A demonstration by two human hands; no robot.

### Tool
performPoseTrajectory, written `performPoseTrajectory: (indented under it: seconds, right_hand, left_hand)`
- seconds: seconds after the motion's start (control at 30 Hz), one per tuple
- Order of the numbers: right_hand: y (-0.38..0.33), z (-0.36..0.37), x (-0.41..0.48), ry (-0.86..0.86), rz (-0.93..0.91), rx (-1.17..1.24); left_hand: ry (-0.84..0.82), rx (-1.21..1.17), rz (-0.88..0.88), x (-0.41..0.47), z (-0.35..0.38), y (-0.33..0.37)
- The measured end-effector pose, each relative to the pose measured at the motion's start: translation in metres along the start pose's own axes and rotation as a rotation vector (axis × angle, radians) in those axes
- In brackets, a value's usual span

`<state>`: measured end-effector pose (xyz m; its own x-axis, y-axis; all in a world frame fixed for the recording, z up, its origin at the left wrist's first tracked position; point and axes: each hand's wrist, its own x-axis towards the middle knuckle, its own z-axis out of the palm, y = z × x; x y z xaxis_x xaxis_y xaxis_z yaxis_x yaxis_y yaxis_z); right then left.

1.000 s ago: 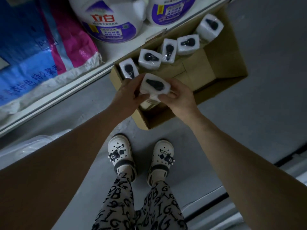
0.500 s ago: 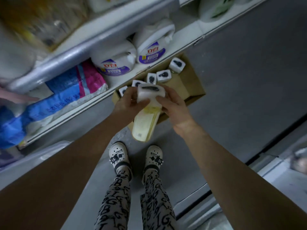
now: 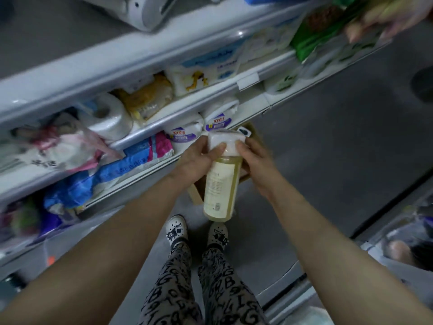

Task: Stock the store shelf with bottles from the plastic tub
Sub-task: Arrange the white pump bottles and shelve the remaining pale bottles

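Head camera, looking steeply down along a store aisle. At the centre of the view, both of the person's bare hands grasp one bottle [image 3: 221, 184] of pale yellow liquid with a white label. Its white wrapped cap points toward 12 o'clock and its base toward 6 o'clock. The left hand [image 3: 199, 158], at the bottle's 9 o'clock side, curls around the neck with the thumb pressed on the cap. The right hand [image 3: 255, 165], at the 3 o'clock side, pinches the cap with its thumb and fingers. The bottle is in the air, apart from the shelves, above a cardboard box [image 3: 196, 194] on the floor that it mostly hides. Just beyond the cap, at 12 o'clock from it, shows the wrapped top of a second bottle [image 3: 243, 132] in the box. The store shelf [image 3: 164, 55] runs in white tiers from 8 o'clock up to 1 o'clock. On its lowest tier, near the hands, stand two white detergent jugs [image 3: 184, 134] with purple labels, and a blue and pink sack [image 3: 131, 160] lies at 9 o'clock from them. On the tier above is a white roll [image 3: 106, 118], beside yellow packets. At 1 o'clock, blurred, another person's hand [image 3: 379, 22] reaches among green packages. At 6 o'clock stand white clogs [image 3: 177, 231] and letter-printed trousers on the grey floor [image 3: 328, 148].
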<state>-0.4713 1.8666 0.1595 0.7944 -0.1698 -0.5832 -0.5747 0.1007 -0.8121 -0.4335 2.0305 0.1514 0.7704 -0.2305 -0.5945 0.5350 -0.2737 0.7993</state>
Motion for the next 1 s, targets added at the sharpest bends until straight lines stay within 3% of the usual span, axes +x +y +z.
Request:
performPoseTrajectory:
  seconds: [0.23, 0.47, 0.77, 1.0]
  right_hand:
    - [-0.066, -0.006, -0.057, -0.235, -0.019, -0.066]
    - [-0.135, -0.004, -0.1, -0.528, -0.15, -0.157]
    - [-0.202, 0.034, -0.14, -0.687, -0.33, -0.251]
    - [-0.256, 0.085, -0.179, -0.718, -0.509, -0.278]
  left_hand:
    - [0.013, -0.032, 0.11, -0.063, -0.013, 0.069]
    - [0.132, -0.028, 0.272, -0.126, -0.038, 0.128]
    - [0.291, -0.128, 0.391, -0.207, -0.075, 0.176]
    - [0.419, -0.117, 0.551, -0.266, -0.121, 0.208]
